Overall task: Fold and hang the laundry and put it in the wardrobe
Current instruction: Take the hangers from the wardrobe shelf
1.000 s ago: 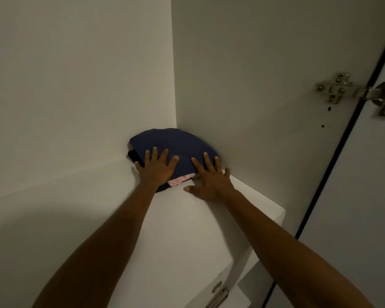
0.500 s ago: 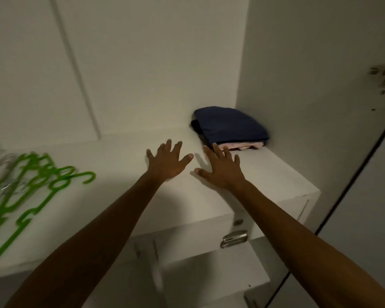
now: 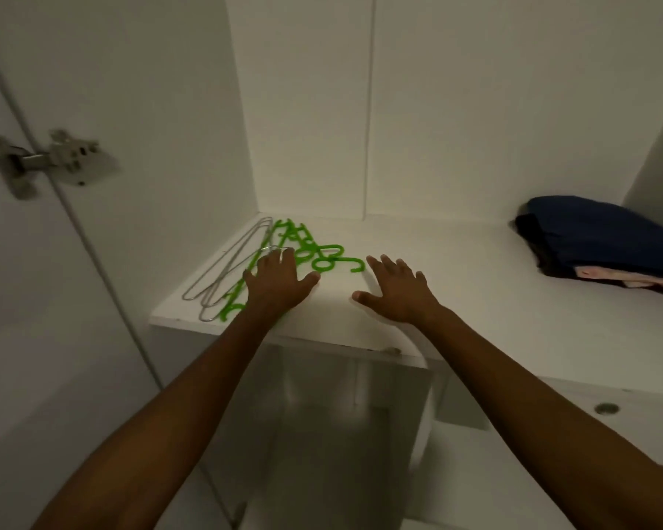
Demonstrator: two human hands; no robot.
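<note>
**Hands over the shelf, hangers left, folded stack right**

Both arms stretched into the wardrobe. Left hand (image 3: 278, 279) spread flat, fingers straight, lying over the green hangers (image 3: 314, 254) and gripping nothing. Right hand (image 3: 397, 296) likewise spread, palm down on bare shelf (image 3: 475, 300), just right of the hanger hooks, holding nothing. Wire hangers (image 3: 226, 269) beside the green ones, at the far-left corner, their near tips close to the shelf's front edge. Folded clothes (image 3: 605, 239) far right against the side wall, well apart from both hands. Wide bare stretch of shelf between right hand and clothes. Hinge (image 3: 46, 162) on the left door.
</note>
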